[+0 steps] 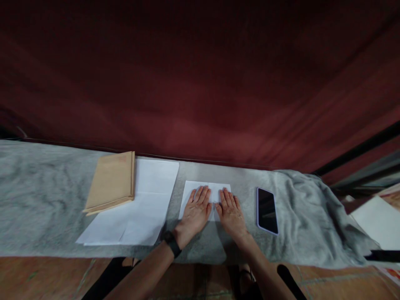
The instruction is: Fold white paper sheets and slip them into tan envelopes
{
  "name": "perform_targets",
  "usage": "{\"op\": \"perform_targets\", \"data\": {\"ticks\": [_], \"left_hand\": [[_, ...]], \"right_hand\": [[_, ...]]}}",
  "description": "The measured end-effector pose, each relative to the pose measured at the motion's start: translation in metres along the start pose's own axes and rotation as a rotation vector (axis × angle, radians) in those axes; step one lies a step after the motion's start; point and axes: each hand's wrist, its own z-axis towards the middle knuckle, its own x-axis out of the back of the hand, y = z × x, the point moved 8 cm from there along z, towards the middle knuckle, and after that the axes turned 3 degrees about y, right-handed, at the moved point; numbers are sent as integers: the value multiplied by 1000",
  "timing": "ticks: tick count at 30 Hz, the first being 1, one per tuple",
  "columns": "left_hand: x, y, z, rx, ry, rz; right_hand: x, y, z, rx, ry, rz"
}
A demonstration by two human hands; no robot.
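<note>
A white sheet of paper (215, 192) lies on the grey cloth, a crease running down its middle. Flat on its left half rests my left hand (197, 208), fingers stretched out and pointing away from me; a black band sits on that wrist. My right hand (230, 210) lies flat on the right half with its fingers extended. Both thumbs point inward, close to the crease. Much of the paper is covered by the hands, and nothing is held in either one.
To the left, brown envelopes (111, 181) are stacked on larger white sheets (150, 208). A phone (267, 211) with a dark screen lies at the right. Grey cloth (43, 196) covers the narrow table, bunched at its right end. Behind hangs a dark red curtain (200, 104).
</note>
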Motion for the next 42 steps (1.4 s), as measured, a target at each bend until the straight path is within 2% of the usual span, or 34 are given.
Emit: {"op": "perform_targets", "data": {"ticks": [12, 24, 33, 38, 42], "left_hand": [[-1, 3, 0, -3, 41, 19], [-1, 2, -1, 9, 51, 36], [-2, 3, 0, 9, 6, 35], [-3, 2, -1, 11, 26, 32], [-4, 1, -2, 35, 31, 40]], "right_hand": [[3, -3, 1, 23, 41, -26], [9, -2, 5, 2, 14, -2], [5, -15, 13, 23, 25, 49], [3, -7, 9, 6, -2, 37], [5, 1, 6, -7, 34, 23]]}}
